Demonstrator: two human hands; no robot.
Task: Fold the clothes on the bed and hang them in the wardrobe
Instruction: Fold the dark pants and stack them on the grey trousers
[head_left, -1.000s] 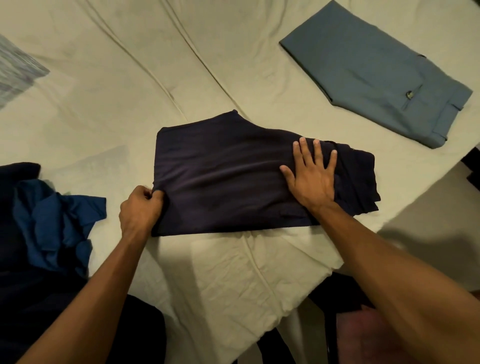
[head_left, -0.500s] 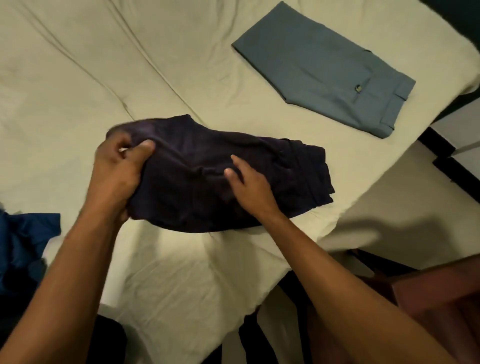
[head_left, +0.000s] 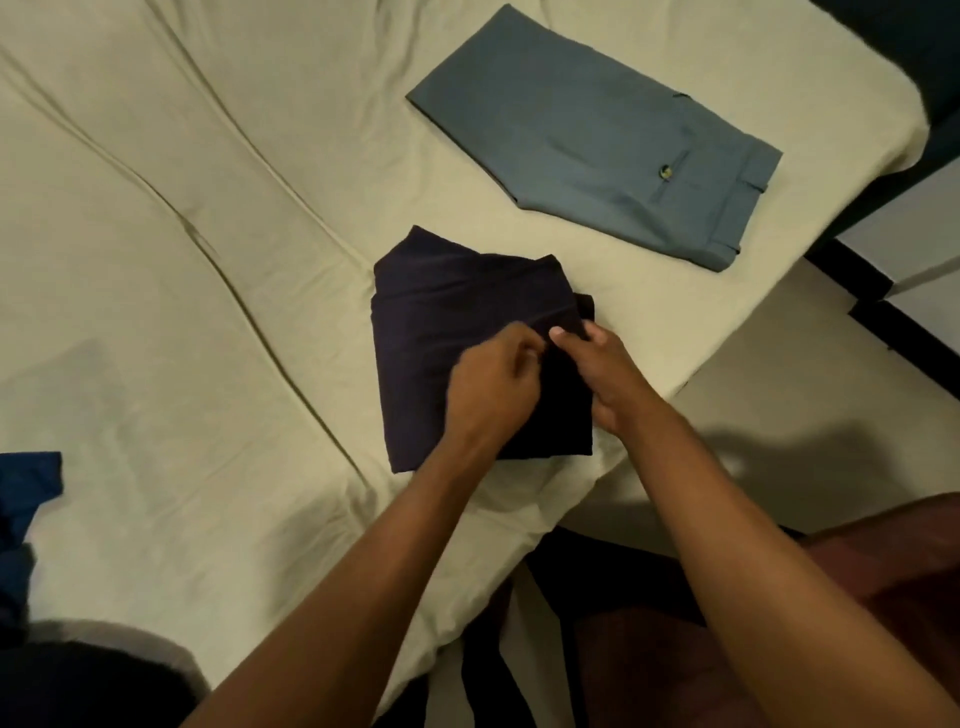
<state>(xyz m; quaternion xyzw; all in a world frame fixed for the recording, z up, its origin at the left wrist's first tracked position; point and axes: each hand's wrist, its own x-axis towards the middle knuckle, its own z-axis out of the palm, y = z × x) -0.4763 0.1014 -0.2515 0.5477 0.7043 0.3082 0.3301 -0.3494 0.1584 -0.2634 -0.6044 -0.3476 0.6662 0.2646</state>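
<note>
A dark navy garment (head_left: 447, 322) lies folded into a compact rectangle on the cream bed sheet (head_left: 208, 260), close to the bed's right corner. My left hand (head_left: 493, 387) rests on its right half with curled fingers that pinch the top layer. Right beside it, my right hand (head_left: 608, 379) grips the garment's right edge, thumb on top of the fold. The two hands almost touch. Farther back on the bed lies a neatly folded grey-blue pair of trousers (head_left: 597, 140).
A crumpled blue garment (head_left: 26, 483) shows at the left edge, with dark cloth (head_left: 78, 686) below it. The bed's edge runs diagonally on the right, with pale floor (head_left: 810, 395) beyond. Dark furniture (head_left: 883, 291) stands at the far right.
The left hand carried the garment's left end over to the right, halving its width. The right hand shifted from pressing flat to gripping the right edge. The view panned right.
</note>
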